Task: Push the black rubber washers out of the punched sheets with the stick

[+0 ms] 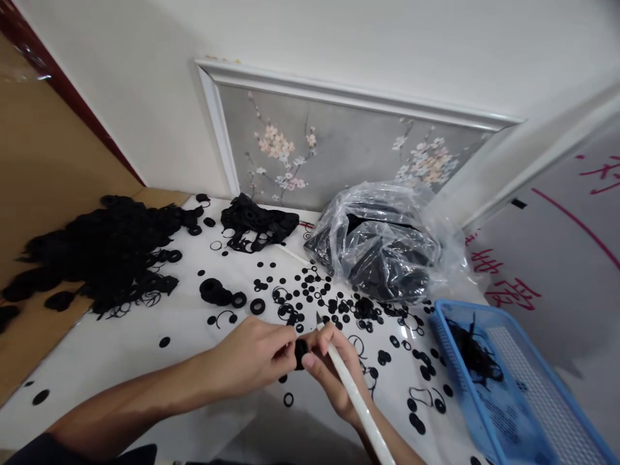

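Between my two hands, near the middle of the head view, is a small black rubber ring [301, 354]. My left hand [259, 352] is closed, with thumb and fingers pinching the ring's left side. On its other side, the fingertips of my right hand [336, 371] press against the same ring. That right hand is also closed around a long white stick [357, 400] with a dark pointed tip, which slants up and away. Many small black discs [339, 310] and thin rings lie scattered on the white tabletop [194, 361]. A larger black ring [258, 306] rests just beyond my left hand.
A big heap of black rubber pieces [111, 245] spreads at the left, partly on cardboard [43, 342]. At the back are a black perforated sheet [259, 223] and a clear plastic bag [387, 252] of dark material. A blue basket [520, 316] holds black scraps at right.
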{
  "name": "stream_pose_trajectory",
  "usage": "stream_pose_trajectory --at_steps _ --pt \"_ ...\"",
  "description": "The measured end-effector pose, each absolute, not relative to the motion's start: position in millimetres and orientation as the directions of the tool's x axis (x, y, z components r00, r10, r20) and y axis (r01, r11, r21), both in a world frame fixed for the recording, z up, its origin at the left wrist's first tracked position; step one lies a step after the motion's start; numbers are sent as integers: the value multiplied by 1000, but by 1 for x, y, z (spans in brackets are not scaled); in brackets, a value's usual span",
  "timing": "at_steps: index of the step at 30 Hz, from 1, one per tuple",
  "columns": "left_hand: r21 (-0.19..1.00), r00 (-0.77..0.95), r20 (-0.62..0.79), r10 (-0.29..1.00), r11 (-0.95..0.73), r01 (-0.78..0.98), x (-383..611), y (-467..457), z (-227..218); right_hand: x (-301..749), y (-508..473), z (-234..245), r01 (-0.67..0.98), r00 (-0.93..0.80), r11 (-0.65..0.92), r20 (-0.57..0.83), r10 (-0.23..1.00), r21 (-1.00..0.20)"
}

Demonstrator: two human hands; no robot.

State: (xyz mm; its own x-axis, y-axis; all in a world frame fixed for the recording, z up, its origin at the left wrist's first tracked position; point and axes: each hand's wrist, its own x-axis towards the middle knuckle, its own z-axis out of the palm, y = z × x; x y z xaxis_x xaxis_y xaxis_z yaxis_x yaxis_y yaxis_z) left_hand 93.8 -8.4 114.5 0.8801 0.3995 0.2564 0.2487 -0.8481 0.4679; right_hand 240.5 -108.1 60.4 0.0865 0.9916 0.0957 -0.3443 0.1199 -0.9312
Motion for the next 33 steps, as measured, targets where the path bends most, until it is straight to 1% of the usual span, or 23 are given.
stream_pose_trajectory --at_steps 2,4,5,7,9,10,13,14,15,16,17,18,19,20,21,22,24,26,27,30,32,33 --pt "600 868 263 421 -776 194 92 -4 122 239 -109 60 -431 146 152 97 984 -890" --pt "710 843 248 478 -682 178 88 1 130 238 -108 62 -519 225 203 97 970 -830" --pt "746 834 230 502 -641 180 86 3 133 237 -107 65 -556 255 222 90 963 -801" --pt "778 833 186 522 -596 200 83 6 134 237 -105 73 -618 280 226 57 958 -753" --pt "744 847 136 514 -618 255 85 8 129 238 -103 83 -664 268 204 26 963 -719" --pt "690 850 118 513 -658 302 87 9 125 239 -102 87 -681 258 192 14 966 -707" --pt "439 841 94 532 -781 445 95 11 113 243 -101 98 -718 240 160 -25 970 -677" --pt "385 833 87 546 -790 478 97 12 111 244 -101 99 -727 240 154 -36 970 -669" --pt "369 822 88 563 -785 498 98 12 111 246 -100 100 -732 241 153 -42 970 -664" --pt "390 812 115 572 -778 493 99 12 112 247 -100 100 -734 245 157 -42 969 -661" --pt "427 809 178 560 -785 449 98 12 114 247 -100 100 -734 249 162 -39 968 -660" --pt "454 803 284 524 -811 368 98 11 117 247 -100 98 -730 249 165 -35 968 -663" --pt "450 785 414 461 -853 264 97 9 120 246 -100 96 -724 249 163 -34 968 -671" --pt "408 761 530 374 -899 158 96 6 121 245 -101 93 -712 248 156 -38 968 -684" --pt "346 743 607 281 -936 71 95 2 121 243 -101 90 -698 246 146 -43 968 -701" --pt "286 736 646 202 -958 12 94 -1 120 240 -102 86 -685 240 133 -49 970 -716" --pt "223 744 659 110 -973 -53 89 -9 110 234 -105 77 -673 207 101 -56 977 -733" --pt "215 743 664 89 -974 -76 81 -15 94 230 -108 69 -679 133 28 -85 987 -734" --pt "223 739 665 107 -973 -60 76 -18 86 228 -109 64 -677 91 -25 -117 989 -735" --pt "272 750 617 236 -959 79 59 -24 63 225 -111 54 -621 2 -183 -235 972 -762" --pt "331 757 566 326 -931 153 50 -26 54 223 -112 47 -574 -22 -226 -261 965 -787" --pt "386 756 542 366 -908 163 48 -27 51 221 -112 44 -556 -35 -231 -256 966 -798"
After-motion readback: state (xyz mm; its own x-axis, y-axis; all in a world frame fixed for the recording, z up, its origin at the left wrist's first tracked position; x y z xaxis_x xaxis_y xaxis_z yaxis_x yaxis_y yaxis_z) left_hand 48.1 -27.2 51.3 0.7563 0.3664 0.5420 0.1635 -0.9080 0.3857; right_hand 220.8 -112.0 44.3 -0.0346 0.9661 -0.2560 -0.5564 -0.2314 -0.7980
